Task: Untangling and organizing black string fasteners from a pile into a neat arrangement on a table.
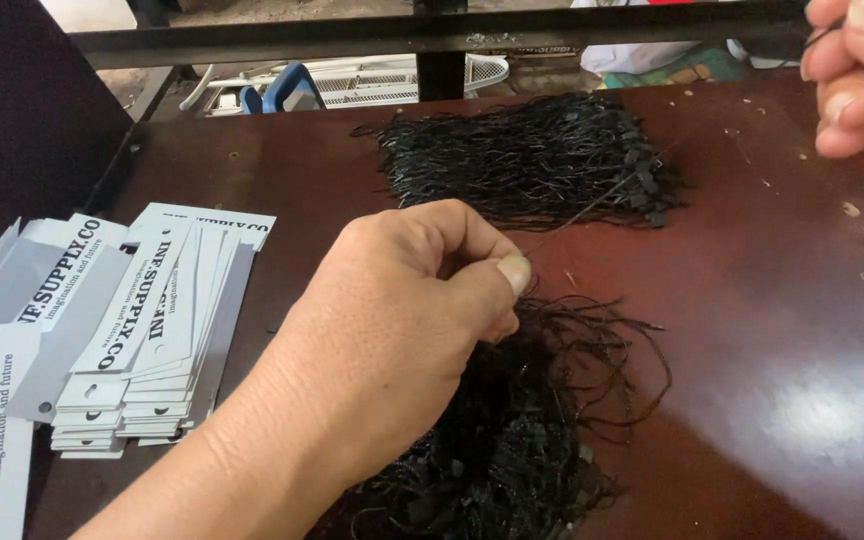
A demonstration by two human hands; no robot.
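The left hand (392,330) sits low over the middle of the dark red table (772,330), fingers curled shut with the thumb pressed against the forefinger, pinching one thin black cord (592,208). That cord runs taut up and to the right, toward the right hand (862,85) at the top right corner. The right hand is only partly in view, its fingers curled in; the far end of the cord seems to reach it, but the grip itself is cut off by the frame edge, so I cannot tell whether it is clamped. The two hands are well apart.

Just below and right of the left hand lies a loose tangle of black cords (522,430), partly hidden by the wrist. A second, flatter heap of cords (522,160) lies farther back on the table, under the taut cord. To the left, stacks of white and grey paper tags (142,340) with punched holes lie fanned out. A dark metal bar (432,30) crosses the far edge.
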